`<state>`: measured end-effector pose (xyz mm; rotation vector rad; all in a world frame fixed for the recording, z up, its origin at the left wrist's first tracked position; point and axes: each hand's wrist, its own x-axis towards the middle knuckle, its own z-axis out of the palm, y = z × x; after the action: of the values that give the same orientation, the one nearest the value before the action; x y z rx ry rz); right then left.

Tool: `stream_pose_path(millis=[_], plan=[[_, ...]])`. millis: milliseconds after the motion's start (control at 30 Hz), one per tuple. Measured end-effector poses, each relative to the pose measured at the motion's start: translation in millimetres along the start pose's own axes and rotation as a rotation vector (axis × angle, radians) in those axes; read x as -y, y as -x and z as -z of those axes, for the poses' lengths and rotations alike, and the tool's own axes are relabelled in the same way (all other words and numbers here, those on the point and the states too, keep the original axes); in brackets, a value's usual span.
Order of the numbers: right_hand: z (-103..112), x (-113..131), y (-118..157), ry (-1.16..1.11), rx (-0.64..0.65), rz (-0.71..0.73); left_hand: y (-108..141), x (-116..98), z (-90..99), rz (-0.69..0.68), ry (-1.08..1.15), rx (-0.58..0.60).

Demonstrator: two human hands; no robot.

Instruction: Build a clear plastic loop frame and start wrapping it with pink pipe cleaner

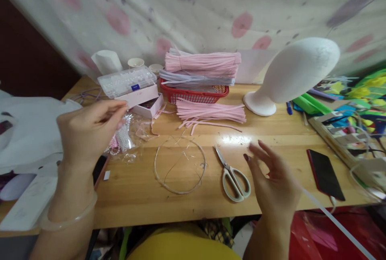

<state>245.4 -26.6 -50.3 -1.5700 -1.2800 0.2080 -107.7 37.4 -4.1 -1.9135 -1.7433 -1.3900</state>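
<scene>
My left hand (87, 131) is raised at the left, thumb and forefinger pinched together; whatever they hold is too small to make out. Behind it lies a clear bag of pearl beads (124, 137). My right hand (273, 171), slightly blurred, hovers beside the scissors (233, 179) with thumb and fingers apart and nothing visible between them. From behind its wrist a narrow white strip (334, 217) runs to the lower right; its far end is hidden. Between the hands a thin wire hoop (157, 173) with fine wire strands lies on the table.
Pink fuzzy sticks (211, 113) lie before a red basket (193, 95) bearing more bundles. A clear bead box (128, 81) sits on small boxes. A white foam head (298, 71) stands right of the basket. A phone (325, 175) lies at the right.
</scene>
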Motion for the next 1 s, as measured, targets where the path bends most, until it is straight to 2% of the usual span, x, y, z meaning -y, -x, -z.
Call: stream_pose_path(millis=[133, 200, 267, 367, 400, 433, 533, 700, 1000], plan=[[-4.6, 4.0, 5.0, 0.015, 0.037, -0.022, 20.5, 7.5, 11.8, 0.073, -0.137, -0.118], [-9.6, 7.0, 6.5, 0.016, 0.074, 0.040, 36.4, 3.4, 14.1, 0.100, -0.096, -0.091], [-16.3, 8.7, 8.6, 0.035, 0.116, 0.167, 54.8, -8.4, 12.6, 0.137, 0.002, 0.080], [-27.1, 10.9, 15.6, 0.031, 0.175, 0.304, 82.1, -33.6, 3.5, 0.352, 0.305, 0.270], [-30.1, 12.2, 19.3, 0.015, 0.213, 0.320, 90.0, -41.5, -0.6, 0.380, 0.360, 0.360], [-32.7, 14.0, 23.3, -0.004, 0.253, 0.331, 97.0, -48.4, -4.7, 0.389, 0.392, 0.439], [-37.6, 19.8, 35.8, -0.053, 0.305, 0.384, 111.7, -61.6, -15.0, 0.365, 0.448, 0.542], [-40.1, 21.9, 47.7, -0.026, 0.338, 0.424, 116.2, -68.6, -22.0, 0.350, 0.565, 0.616], [-40.7, 13.9, 50.0, -0.044, 0.409, 0.373, 111.9, -75.3, -35.1, 0.588, 0.703, 0.642]])
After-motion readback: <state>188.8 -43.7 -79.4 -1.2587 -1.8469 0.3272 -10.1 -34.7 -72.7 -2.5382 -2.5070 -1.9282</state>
